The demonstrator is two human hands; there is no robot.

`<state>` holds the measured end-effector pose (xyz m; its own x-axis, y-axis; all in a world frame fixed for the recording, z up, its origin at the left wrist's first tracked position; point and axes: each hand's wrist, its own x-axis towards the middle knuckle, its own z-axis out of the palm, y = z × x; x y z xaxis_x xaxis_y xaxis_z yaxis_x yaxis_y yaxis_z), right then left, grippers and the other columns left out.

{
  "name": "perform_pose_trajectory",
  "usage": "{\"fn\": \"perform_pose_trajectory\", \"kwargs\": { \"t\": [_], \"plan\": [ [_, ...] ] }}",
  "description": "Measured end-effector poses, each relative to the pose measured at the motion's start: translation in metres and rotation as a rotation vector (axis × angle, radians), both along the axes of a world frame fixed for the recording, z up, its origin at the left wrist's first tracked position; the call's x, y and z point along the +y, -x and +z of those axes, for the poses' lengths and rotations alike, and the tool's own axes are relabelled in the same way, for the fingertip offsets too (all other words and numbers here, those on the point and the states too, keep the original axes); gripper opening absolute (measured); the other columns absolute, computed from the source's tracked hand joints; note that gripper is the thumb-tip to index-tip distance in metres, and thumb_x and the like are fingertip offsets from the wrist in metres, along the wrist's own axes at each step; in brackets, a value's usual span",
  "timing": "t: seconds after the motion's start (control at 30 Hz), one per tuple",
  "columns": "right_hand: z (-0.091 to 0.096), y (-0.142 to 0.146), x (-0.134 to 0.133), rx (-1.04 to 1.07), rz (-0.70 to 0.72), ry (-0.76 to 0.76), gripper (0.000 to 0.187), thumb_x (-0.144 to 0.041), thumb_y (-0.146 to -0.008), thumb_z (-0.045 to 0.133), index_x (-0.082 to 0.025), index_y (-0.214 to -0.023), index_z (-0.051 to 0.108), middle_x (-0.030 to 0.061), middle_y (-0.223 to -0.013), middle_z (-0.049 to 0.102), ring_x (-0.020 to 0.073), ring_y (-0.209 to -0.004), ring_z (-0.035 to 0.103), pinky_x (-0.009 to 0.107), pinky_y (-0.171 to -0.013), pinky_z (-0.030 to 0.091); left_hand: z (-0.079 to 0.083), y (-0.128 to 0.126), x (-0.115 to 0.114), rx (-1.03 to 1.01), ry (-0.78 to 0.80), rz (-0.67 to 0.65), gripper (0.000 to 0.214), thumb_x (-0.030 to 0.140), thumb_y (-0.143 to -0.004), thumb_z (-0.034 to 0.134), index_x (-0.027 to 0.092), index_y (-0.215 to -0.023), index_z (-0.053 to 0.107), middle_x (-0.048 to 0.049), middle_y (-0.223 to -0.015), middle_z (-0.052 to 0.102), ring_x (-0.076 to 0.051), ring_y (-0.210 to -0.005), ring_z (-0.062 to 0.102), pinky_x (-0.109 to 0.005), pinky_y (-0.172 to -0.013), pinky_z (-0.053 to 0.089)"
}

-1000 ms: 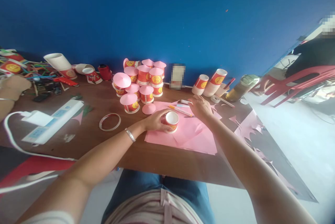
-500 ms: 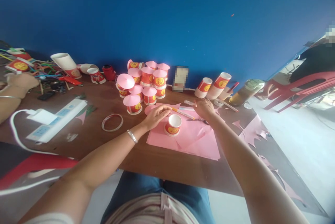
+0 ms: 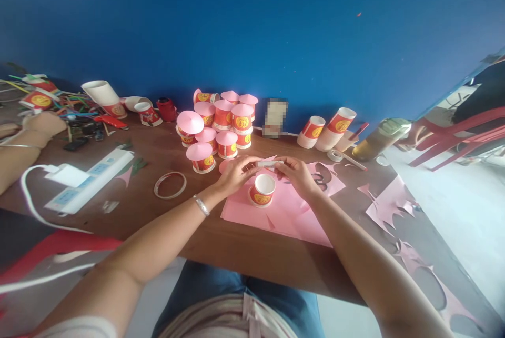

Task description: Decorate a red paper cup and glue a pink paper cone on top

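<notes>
Both my hands meet above the pink paper sheets (image 3: 284,217). Between them is a small white tube (image 3: 270,164), held level, its ends in my fingertips. My left hand (image 3: 239,172), with a silver bracelet on its wrist, grips the left end. The fingers of my right hand (image 3: 295,172) close on the other end. Just below, a red and white paper cup (image 3: 262,190) stands mouth up on the pink sheets. Scissors (image 3: 320,181) lie on the paper to the right, partly hidden by my right hand.
Several cups with pink cone tops (image 3: 221,122) stand at the back left. A roll of tape (image 3: 171,185) and a power strip (image 3: 89,180) lie left. Another person's hand (image 3: 45,128) is at the far left. Pink scraps (image 3: 389,204) and a bottle (image 3: 381,138) are right.
My right hand has moved left with the white tube and met my left hand above the cup. My left hand has taken hold of the tube's other end.
</notes>
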<state>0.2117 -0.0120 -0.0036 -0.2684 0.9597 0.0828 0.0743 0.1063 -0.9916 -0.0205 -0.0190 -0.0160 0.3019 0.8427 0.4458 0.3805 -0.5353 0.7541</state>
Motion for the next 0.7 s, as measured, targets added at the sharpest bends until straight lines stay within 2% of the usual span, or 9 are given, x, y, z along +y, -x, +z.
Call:
{"fn": "perform_pose_trajectory", "kwargs": {
  "t": [0.17,0.3,0.37,0.5,0.63,0.7],
  "plan": [
    [-0.005,0.005,-0.003,0.051,-0.015,-0.032,0.038,-0.055,-0.081,0.076,-0.018,-0.089,0.074,-0.0003,-0.071,0.064,0.0117,-0.061,0.054,0.027,-0.059,0.043,0.008,0.000,0.002,-0.010,0.026,-0.016,0.039,0.054,-0.095,0.065,0.021,-0.113,0.075,-0.0061,-0.097,0.078,-0.017,-0.081,0.072,-0.026,-0.068,0.057],
    [-0.008,0.000,-0.001,0.107,-0.143,-0.073,0.040,-0.054,-0.080,0.077,-0.019,-0.099,0.075,-0.0016,-0.072,0.063,0.0119,-0.064,0.055,0.028,-0.064,0.045,0.005,0.005,0.011,-0.097,0.161,0.013,0.045,0.057,-0.092,0.065,0.017,-0.111,0.073,-0.0033,-0.078,0.074,-0.014,-0.064,0.068,-0.023,-0.057,0.053],
    [-0.012,-0.005,0.001,0.160,-0.192,-0.041,0.043,-0.055,-0.078,0.080,-0.019,-0.099,0.074,-0.0023,-0.072,0.062,0.0117,-0.065,0.055,0.028,-0.065,0.047,0.002,0.009,0.015,-0.079,0.130,0.058,0.044,0.056,-0.091,0.066,0.015,-0.108,0.073,-0.0036,-0.078,0.073,-0.014,-0.065,0.067,-0.024,-0.059,0.053],
    [-0.019,-0.008,0.003,0.286,-0.184,0.029,0.043,-0.056,-0.075,0.082,-0.020,-0.096,0.072,-0.0036,-0.071,0.058,0.0111,-0.063,0.053,0.027,-0.063,0.046,-0.005,0.011,0.018,0.218,-0.025,0.113,0.029,0.045,-0.092,0.066,0.019,-0.101,0.076,-0.0041,-0.091,0.072,-0.015,-0.079,0.067,-0.028,-0.075,0.055],
    [-0.024,-0.005,0.002,0.311,-0.173,0.013,0.041,-0.055,-0.076,0.082,-0.020,-0.096,0.073,-0.0047,-0.065,0.055,0.0110,-0.061,0.050,0.026,-0.059,0.042,-0.012,0.006,0.020,0.494,-0.010,0.077,0.021,0.032,-0.095,0.060,0.020,-0.093,0.077,-0.0049,-0.093,0.068,-0.019,-0.087,0.067,-0.031,-0.081,0.054],
    [-0.026,-0.004,0.001,0.290,-0.176,0.006,0.041,-0.056,-0.077,0.082,-0.020,-0.095,0.073,-0.0046,-0.064,0.055,0.0111,-0.060,0.050,0.026,-0.058,0.041,-0.013,0.004,0.022,0.566,0.009,0.049,0.023,0.030,-0.096,0.057,0.020,-0.100,0.077,-0.0060,-0.097,0.069,-0.021,-0.093,0.068,-0.033,-0.082,0.055]
  ]
}}
